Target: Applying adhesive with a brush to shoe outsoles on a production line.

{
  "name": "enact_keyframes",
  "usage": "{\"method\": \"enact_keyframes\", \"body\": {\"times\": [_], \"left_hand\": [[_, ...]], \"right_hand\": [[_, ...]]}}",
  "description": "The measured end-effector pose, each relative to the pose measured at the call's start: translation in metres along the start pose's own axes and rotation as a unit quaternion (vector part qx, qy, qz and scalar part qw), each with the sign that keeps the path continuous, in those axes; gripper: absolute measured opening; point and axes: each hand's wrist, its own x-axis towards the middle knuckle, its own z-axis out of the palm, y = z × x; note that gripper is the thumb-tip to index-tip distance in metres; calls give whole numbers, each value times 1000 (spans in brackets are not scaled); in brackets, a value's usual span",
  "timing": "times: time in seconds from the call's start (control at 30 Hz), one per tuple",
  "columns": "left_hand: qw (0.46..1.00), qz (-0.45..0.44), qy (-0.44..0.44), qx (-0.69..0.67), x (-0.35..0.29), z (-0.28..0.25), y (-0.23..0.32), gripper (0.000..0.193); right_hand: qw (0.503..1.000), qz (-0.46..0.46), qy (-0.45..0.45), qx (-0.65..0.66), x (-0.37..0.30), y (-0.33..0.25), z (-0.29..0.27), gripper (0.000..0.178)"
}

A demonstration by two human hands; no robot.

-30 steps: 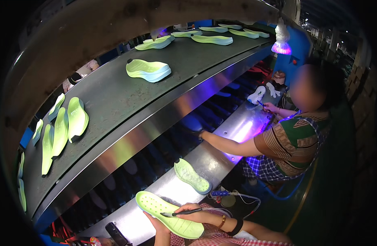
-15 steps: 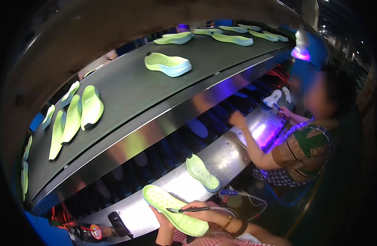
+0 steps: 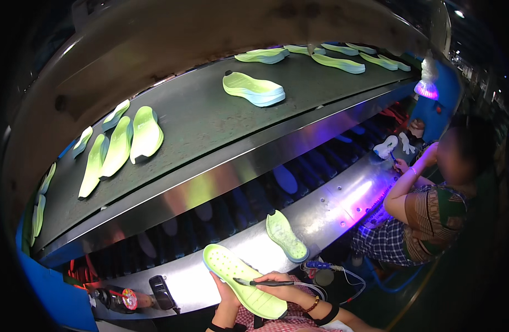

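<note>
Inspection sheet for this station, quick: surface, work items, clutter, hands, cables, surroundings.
Surface: metal bench, brightly lit in the middle.
Work items: held sole, yellow-green, holed at one end; similar bench sole lying apart from it; dark tool, slim.
Clutter: cup and black object at the bench's left end.
Left hand: supports the held sole at its left edge.
Right hand: grips the dark tool above the held sole; tip contact unclear.
Cables: white cable looping to the wearer's right, beyond the bench edge.
Surroundings: belt carrying more soles; co-worker at right; lit purple lamp.
</note>
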Motion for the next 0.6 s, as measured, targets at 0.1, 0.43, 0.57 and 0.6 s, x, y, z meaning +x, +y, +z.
{"method": "enact_keyframes", "body": {"times": [0.1,0.43,0.57,0.6], "left_hand": [[998,-12,-59,22,-1,1,2,82],[991,-55,-120,-9,3,24,17,86],[988,-65,-138,-29,-5,69,28,95],[987,-63,-147,-31,-5,74,30,96]], "right_hand": [[998,46,14,-38,-6,-21,2,21],[993,-90,30,-67,-8,-40,-5,21],[986,-135,27,-92,-3,-75,-10,21],[985,-150,33,-84,-2,-77,-9,21]]}}
